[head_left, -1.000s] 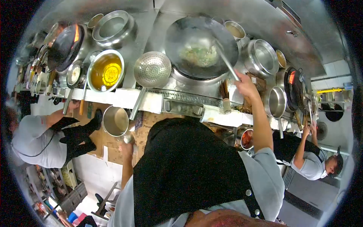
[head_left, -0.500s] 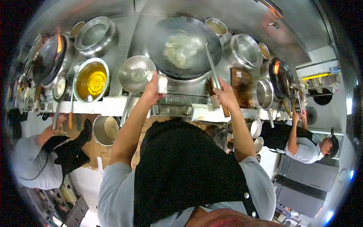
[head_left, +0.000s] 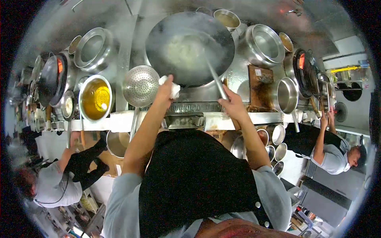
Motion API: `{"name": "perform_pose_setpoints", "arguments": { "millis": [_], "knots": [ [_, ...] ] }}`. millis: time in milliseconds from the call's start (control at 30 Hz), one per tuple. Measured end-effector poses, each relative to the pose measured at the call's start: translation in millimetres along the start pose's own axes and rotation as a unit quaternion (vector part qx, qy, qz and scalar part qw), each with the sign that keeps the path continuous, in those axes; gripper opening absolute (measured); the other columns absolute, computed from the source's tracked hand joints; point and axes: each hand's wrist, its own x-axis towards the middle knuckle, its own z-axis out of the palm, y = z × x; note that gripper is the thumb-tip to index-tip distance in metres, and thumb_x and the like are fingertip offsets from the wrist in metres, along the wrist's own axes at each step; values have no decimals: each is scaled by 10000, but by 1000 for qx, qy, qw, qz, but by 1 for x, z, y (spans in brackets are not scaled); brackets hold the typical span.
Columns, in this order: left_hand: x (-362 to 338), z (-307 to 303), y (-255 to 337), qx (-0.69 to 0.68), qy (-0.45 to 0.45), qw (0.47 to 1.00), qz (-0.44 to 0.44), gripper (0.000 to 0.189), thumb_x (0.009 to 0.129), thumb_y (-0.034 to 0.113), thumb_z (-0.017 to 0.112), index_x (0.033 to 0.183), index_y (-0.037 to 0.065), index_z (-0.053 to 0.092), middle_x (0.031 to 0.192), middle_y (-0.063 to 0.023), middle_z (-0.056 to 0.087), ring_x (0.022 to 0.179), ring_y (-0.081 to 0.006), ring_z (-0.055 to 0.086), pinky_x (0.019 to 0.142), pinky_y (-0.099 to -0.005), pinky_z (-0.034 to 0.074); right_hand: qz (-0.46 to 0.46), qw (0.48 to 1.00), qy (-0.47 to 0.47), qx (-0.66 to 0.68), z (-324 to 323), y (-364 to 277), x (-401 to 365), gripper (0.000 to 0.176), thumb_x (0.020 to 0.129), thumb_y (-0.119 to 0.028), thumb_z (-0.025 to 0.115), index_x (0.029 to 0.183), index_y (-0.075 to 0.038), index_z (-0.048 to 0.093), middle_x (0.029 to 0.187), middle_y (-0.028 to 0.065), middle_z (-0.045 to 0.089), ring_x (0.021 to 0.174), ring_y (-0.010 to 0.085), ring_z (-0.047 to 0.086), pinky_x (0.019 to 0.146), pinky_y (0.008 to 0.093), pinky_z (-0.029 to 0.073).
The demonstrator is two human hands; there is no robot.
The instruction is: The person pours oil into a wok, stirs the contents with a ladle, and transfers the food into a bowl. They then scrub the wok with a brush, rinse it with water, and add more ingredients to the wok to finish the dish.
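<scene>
My left hand (head_left: 165, 92) is closed round a folded white cloth (head_left: 174, 90) at the near left rim of a big dark wok (head_left: 158, 65). Pale food (head_left: 186, 49) lies in the wok, blurred by steam. In my right hand (head_left: 233, 105) is the metal handle of a long cooking utensil (head_left: 216, 81), which slants into the wok; steam hides its head. A perforated strainer (head_left: 141, 86) rests left of my left hand, its handle pointing down past my forearm.
To the left stands a bowl of yellow oil (head_left: 95, 97), with a large metal pot (head_left: 92, 49) behind it. On the right are another large pot (head_left: 265, 45), a saucepan (head_left: 286, 95) and a brown board (head_left: 260, 88). Co-workers (head_left: 59, 182) (head_left: 333, 158) stand on both sides.
The wok has shifted up and left in view, and its food is more blurred under thicker steam. The utensil has moved left with my right hand. My view has shifted slightly.
</scene>
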Motion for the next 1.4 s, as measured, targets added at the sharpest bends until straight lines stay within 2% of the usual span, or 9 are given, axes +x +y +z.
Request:
{"name": "perform_pose_setpoints", "arguments": {
  "millis": [33, 133, 367, 600, 733, 767, 967, 1000, 1400],
  "knots": [
    [-3, -2, 8, -24, 12, 996, -81, 400, 940, 564, 612, 1002, 169, 612, 823, -22, 653, 682, -204, 629, 506, -380, 423, -202, 967, 81, -130, -5, 52, 30, 695, 891, -60, 682, 1534, -119, 426, 922, 38, 662, 700, 92, 564, 645, 271, 509],
    [-5, -6, 11, -87, -58, 990, -97, 540, 923, 737, 497, 1011, 218, 617, 837, 0, 656, 719, -198, 624, 552, -375, 415, -81, 983, 84, -145, -34, 10, 57, 690, 893, -92, 659, 1535, -99, 409, 1207, 143, 681, 790, 104, 610, 743, 254, 517],
    [36, -3, -12, -37, -91, 993, -59, 107, 873, 96, 673, 958, 66, 616, 790, -81, 645, 616, -239, 630, 462, -389, 460, -53, 987, 13, -150, 8, 17, 75, 676, 892, -129, 635, 1521, -41, 404, 1449, 213, 550, 994, 261, 685, 910, 339, 516],
    [29, -55, -27, 135, -152, 950, 235, 92, 817, 39, 673, 885, 6, 620, 771, -89, 621, 656, -227, 637, 526, -386, 496, -99, 976, 130, -144, 47, 34, -25, 682, 813, -136, 684, 1468, -140, 495, 1054, 276, 653, 947, 410, 639, 873, 436, 510],
    [-9, -97, -20, 21, -167, 982, 89, 40, 815, 10, 658, 821, 7, 619, 762, -84, 612, 658, -213, 628, 568, -355, 490, -161, 961, 198, -106, 68, 5, -65, 633, 842, -95, 700, 1439, -48, 493, 1189, 269, 643, 1153, 358, 618, 1000, 425, 474],
    [-15, -106, -21, -18, -159, 981, 106, 42, 811, -5, 650, 801, 14, 615, 740, -78, 605, 649, -206, 622, 568, -346, 488, -111, 969, 181, -125, 70, -9, -74, 644, 895, -48, 651, 1504, -55, 445, 946, 97, 672, 633, 123, 554, 551, 304, 478],
    [-76, -144, -28, -13, -164, 983, 78, 124, 773, -34, 657, 801, 57, 578, 714, -54, 591, 598, -211, 617, 505, -354, 476, 17, 975, 220, -42, 131, 0, -82, 635, 891, -144, 667, 1482, -34, 464, 790, 31, 574, 531, 114, 473, 470, 298, 413],
    [-84, -148, -30, -11, -174, 981, 89, 119, 773, -37, 651, 799, 54, 579, 715, -56, 590, 598, -218, 622, 503, -358, 478, 50, 984, 162, -61, 143, -26, -105, 664, 895, -165, 656, 1470, 61, 415, 1447, 276, 518, 1284, 325, 575, 1077, 351, 432],
    [-197, -216, -83, 151, -247, 956, 49, 121, 755, -14, 631, 869, -4, 593, 763, -69, 610, 633, -199, 626, 547, -330, 502, 60, 948, 304, -74, 189, 23, -368, 648, 886, -91, 639, 1478, 53, 417, 1496, 219, 498, 1423, 234, 435, 1156, 332, 331]
  ]
}}
